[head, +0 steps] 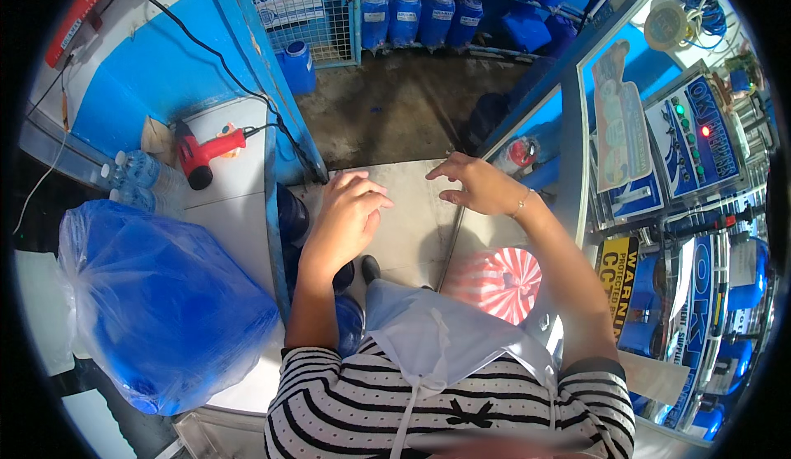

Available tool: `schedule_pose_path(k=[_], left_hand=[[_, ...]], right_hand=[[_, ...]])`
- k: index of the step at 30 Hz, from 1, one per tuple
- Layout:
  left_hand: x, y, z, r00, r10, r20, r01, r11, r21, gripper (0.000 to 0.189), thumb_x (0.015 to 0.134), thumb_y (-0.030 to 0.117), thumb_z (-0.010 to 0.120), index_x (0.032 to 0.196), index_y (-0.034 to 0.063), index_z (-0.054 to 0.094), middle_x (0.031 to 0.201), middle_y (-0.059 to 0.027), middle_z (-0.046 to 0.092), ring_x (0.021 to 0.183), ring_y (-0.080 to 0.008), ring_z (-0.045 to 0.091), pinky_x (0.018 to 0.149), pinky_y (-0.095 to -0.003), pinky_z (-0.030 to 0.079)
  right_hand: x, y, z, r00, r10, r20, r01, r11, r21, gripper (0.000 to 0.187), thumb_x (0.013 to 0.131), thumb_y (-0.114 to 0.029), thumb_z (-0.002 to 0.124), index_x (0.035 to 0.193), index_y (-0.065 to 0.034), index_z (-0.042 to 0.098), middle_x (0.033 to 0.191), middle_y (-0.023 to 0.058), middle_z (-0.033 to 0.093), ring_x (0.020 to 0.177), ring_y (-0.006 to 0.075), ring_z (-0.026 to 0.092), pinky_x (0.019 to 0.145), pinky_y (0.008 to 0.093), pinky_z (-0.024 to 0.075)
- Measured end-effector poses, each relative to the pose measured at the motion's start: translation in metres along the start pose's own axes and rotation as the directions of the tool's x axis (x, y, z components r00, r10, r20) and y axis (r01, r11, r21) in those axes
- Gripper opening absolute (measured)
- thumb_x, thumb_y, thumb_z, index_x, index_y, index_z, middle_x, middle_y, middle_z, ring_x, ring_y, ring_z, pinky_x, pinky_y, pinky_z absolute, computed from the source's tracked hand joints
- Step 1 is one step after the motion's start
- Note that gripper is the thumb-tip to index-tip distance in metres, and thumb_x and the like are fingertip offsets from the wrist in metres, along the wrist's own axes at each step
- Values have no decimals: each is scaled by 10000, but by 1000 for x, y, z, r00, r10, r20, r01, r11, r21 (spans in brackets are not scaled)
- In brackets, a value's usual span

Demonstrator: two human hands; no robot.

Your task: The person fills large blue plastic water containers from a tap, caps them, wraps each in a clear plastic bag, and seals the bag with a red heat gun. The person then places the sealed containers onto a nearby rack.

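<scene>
My left hand (353,219) is held in the air in front of my body, its fingers loosely bent and nothing in them. To its right my right hand (473,186) hovers at about the same height, also without an object, its fingertips turned toward the left. The two hands are apart. Beneath them lies a pale tiled floor (411,202). A white apron (432,329) hangs from my front, over a striped shirt. Beside my right forearm is a red-and-white striped plastic bag (507,280), partly covered by the apron.
At left, a tiled counter (238,224) bears a corded red heat gun (207,153), clear water bottles (145,178) and a plastic-wrapped blue container (167,310). Ahead, a doorway leads to racks of blue jugs (405,17). A framed panel with indicator lights (698,131) stands right.
</scene>
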State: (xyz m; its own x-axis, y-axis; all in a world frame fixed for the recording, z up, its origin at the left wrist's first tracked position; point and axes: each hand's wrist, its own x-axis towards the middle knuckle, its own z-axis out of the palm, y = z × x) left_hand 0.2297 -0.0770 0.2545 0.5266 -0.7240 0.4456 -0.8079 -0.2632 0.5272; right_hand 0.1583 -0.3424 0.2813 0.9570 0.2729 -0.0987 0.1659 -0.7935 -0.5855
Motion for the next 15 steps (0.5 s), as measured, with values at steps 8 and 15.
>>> schedule_pose_path(k=[8, 15], left_hand=[[-16, -26, -12, 977, -129, 167, 137, 990, -37, 176, 815, 54, 614, 980, 50, 672, 1020, -118, 655, 979, -326, 595, 897, -413, 460], [-36, -8, -59, 969, -237, 66, 242, 966, -87, 208, 780, 14, 603, 973, 33, 678, 1025, -123, 653, 981, -324, 602, 886, -416, 472]], right_hand=[[7, 13, 16, 998, -58, -4, 58, 995, 84, 366, 831, -112, 691, 1184, -61, 610, 1092, 178, 602, 952, 330, 620, 824, 398, 515], [40, 20, 42, 987, -54, 148, 14, 967, 256, 339, 849, -97, 677, 1181, -59, 616, 1124, 157, 600, 957, 308, 627, 841, 374, 534]])
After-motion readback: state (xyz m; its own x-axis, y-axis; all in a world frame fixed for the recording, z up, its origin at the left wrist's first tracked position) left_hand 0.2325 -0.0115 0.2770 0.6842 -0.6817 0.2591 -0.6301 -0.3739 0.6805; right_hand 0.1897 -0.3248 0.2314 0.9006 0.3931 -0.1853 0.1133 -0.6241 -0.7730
